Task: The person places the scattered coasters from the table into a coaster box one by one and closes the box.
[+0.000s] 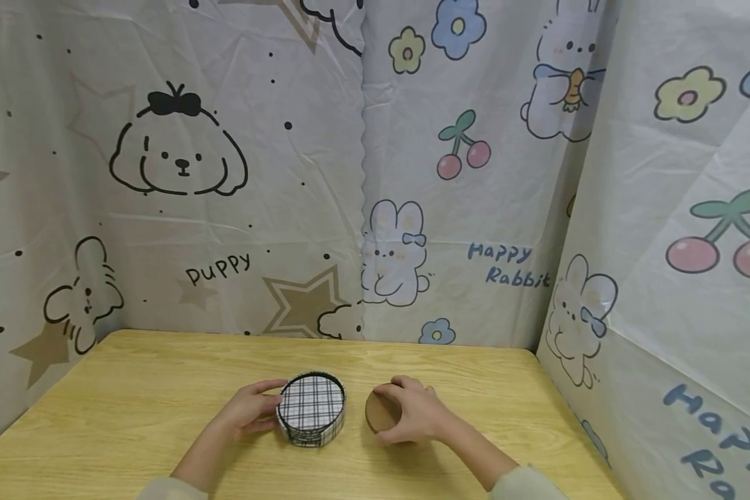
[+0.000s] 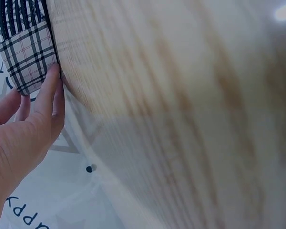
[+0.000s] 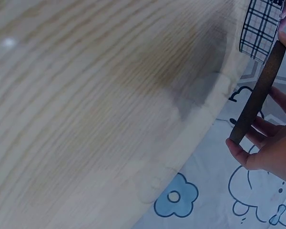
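Note:
A round plaid coaster holder (image 1: 312, 436) stands on the table with a stack of black-edged coasters (image 2: 20, 15) inside. On top, a white and black plaid face (image 1: 312, 403) shows. My left hand (image 1: 254, 408) holds the holder's left side, thumb and fingers spread along its wall (image 2: 31, 57). Just right of the holder, my right hand (image 1: 415, 411) grips a round brown disc (image 1: 380, 412) by its rim, tilted up. In the right wrist view the disc (image 3: 258, 93) appears edge-on, pinched between thumb and fingers; my palm hides part of it in the head view.
The light wooden table (image 1: 181, 368) reaches back to a printed cloth (image 1: 312, 208) hanging behind it. Another stretch of cloth (image 1: 681, 333) hangs along the right side. Both sleeves (image 1: 528, 485) come in from the front edge.

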The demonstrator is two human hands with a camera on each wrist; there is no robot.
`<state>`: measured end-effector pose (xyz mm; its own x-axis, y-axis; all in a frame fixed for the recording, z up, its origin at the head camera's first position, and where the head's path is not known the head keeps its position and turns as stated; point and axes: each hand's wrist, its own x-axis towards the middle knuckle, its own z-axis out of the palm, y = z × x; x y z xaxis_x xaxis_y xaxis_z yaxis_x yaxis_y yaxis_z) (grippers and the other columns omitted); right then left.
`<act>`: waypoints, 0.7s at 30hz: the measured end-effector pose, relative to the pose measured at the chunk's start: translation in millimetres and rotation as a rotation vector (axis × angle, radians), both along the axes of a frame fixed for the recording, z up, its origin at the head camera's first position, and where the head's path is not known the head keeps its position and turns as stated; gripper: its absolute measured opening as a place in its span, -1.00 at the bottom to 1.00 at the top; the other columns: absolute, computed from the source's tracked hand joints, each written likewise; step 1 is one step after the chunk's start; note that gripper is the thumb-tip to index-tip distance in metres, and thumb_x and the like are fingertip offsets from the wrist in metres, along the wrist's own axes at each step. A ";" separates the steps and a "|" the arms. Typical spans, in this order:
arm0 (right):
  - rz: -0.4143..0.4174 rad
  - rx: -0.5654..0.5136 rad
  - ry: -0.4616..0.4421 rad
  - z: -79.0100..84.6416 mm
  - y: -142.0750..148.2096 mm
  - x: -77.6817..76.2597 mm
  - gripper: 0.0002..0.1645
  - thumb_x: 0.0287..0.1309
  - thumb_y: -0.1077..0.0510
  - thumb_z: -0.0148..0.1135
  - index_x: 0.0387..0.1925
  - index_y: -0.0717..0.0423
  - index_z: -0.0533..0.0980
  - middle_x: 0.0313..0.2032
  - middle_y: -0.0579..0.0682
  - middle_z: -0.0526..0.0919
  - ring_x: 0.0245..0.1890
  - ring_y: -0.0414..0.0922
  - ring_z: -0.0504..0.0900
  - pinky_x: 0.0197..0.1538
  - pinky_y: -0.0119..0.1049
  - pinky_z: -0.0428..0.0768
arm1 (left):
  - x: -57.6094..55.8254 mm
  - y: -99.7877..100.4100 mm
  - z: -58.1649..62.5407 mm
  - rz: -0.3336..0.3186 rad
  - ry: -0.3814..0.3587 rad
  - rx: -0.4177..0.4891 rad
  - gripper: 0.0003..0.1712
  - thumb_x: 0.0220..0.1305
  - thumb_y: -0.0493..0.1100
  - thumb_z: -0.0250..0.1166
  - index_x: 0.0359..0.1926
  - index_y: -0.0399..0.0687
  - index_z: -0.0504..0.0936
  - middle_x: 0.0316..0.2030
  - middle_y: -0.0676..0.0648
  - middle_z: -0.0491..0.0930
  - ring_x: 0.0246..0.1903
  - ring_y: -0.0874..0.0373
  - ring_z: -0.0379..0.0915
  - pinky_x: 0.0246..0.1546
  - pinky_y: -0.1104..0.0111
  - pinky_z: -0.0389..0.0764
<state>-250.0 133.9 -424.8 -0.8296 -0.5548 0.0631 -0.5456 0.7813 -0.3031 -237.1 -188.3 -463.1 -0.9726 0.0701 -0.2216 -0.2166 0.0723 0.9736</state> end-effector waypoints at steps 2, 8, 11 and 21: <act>0.006 0.001 0.005 2.2 -5.6 -1.3 -0.09 -0.27 -0.34 0.39 0.20 -0.16 0.41 0.21 0.15 0.37 0.19 0.10 0.35 -0.03 0.06 0.33 | 0.0 0.4 -0.2 0.004 -0.003 -0.005 -0.46 0.29 -0.32 0.08 0.29 -0.34 0.27 -0.16 -0.12 0.63 -0.24 0.15 0.58 -0.20 0.15 0.63; 0.032 -0.008 0.019 8.8 -22.8 -4.1 -0.12 -0.25 -0.34 0.38 0.19 -0.21 0.41 0.22 0.11 0.37 0.21 0.08 0.34 0.00 0.07 0.31 | -0.1 0.4 0.6 0.005 -0.016 -0.016 -0.46 0.31 -0.31 0.07 0.30 -0.32 0.27 -0.13 -0.14 0.62 -0.23 0.16 0.57 -0.20 0.16 0.62; 0.046 -0.003 0.024 11.7 -32.2 -5.7 -0.13 -0.24 -0.34 0.38 0.19 -0.24 0.41 0.23 0.09 0.36 0.23 0.07 0.33 0.01 0.06 0.31 | 0.1 0.4 1.6 0.005 -0.022 -0.019 -0.46 0.31 -0.30 0.06 0.30 -0.32 0.27 -0.13 -0.13 0.62 -0.23 0.16 0.57 -0.19 0.15 0.62; 0.089 0.026 0.040 18.5 -63.7 -6.6 -0.12 -0.22 -0.36 0.36 0.21 -0.22 0.39 0.26 0.09 0.34 0.25 0.06 0.30 0.04 0.05 0.32 | -1.8 1.0 1.8 0.008 -0.045 -0.026 -0.47 0.32 -0.30 0.04 0.30 -0.29 0.28 -0.06 -0.18 0.60 -0.19 0.15 0.56 -0.18 0.16 0.61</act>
